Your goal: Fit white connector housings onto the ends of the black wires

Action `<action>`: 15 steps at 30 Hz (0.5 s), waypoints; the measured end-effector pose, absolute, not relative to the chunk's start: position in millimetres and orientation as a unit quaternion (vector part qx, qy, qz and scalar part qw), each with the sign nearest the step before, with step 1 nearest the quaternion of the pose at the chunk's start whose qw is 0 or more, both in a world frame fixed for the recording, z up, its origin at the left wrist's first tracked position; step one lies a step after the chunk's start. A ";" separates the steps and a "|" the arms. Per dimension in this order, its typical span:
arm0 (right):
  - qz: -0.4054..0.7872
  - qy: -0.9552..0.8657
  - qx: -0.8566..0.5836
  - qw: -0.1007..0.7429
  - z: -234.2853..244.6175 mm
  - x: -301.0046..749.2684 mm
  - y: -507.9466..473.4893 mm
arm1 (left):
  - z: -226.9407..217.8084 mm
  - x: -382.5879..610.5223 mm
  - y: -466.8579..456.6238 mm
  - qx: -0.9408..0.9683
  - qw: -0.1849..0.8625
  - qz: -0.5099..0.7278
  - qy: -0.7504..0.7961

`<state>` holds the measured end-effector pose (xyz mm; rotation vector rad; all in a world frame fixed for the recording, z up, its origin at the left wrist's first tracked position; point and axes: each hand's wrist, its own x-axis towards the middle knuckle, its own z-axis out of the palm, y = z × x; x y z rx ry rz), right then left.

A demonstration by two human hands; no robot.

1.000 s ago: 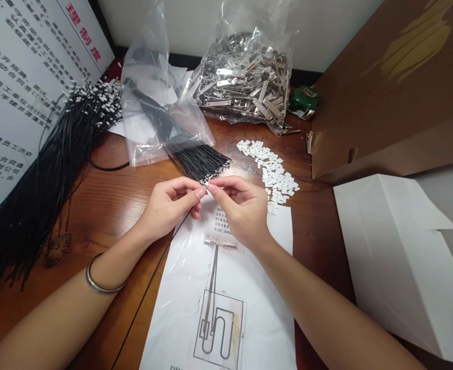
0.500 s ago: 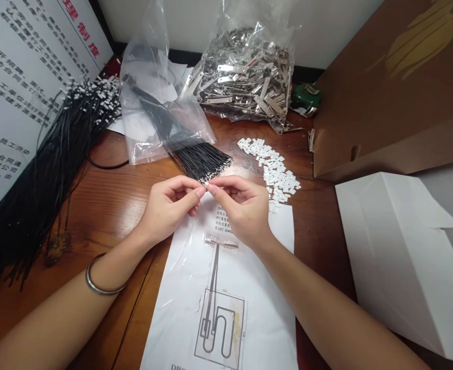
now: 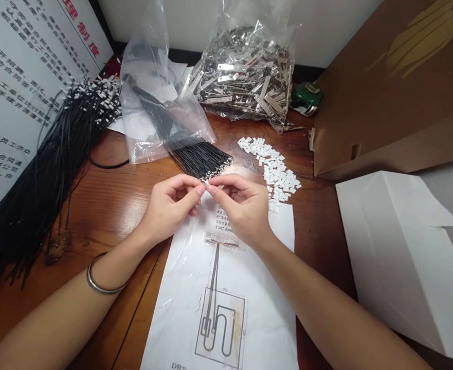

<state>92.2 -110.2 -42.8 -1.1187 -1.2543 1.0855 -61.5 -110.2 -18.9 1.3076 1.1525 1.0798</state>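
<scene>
One brown box [image 3: 384, 103] stands far right, prob. set aside to leave elbow room. Printed sheet [image 3: 265, 298] lies flat near centre, maybe for quick ref. Left: black wire bundle [image 3: 37, 200]. Far centre: bag of metal strips [image 3: 245, 82], bagged prob. to keep loose pcs together. Fanned black wires [image 3: 203, 158] poke from a clear bag [image 3: 145, 149], tips toward the hands, likely for easy reach. L hand [image 3: 170, 208] & R hand [image 3: 245, 208] meet by those tips; white bits [image 3: 282, 174] pile right. Thumb & index of each clamped on a tiny pale part [image 3: 206, 182], presumably for fine control; details too small. Vs. earlier: same pinch, view shifted a touch.
</scene>
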 end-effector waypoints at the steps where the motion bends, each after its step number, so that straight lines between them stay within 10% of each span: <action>1: 0.455 -0.529 -0.470 0.541 -43.0 92.0 -110.1 | -19.4 -61.4 -110.3 0.547 0.518 0.450 0.481; 15: 0.452 -0.528 -0.476 0.539 -42.1 91.1 -110.3 | -23.2 -60.6 -110.0 0.550 0.515 0.443 0.486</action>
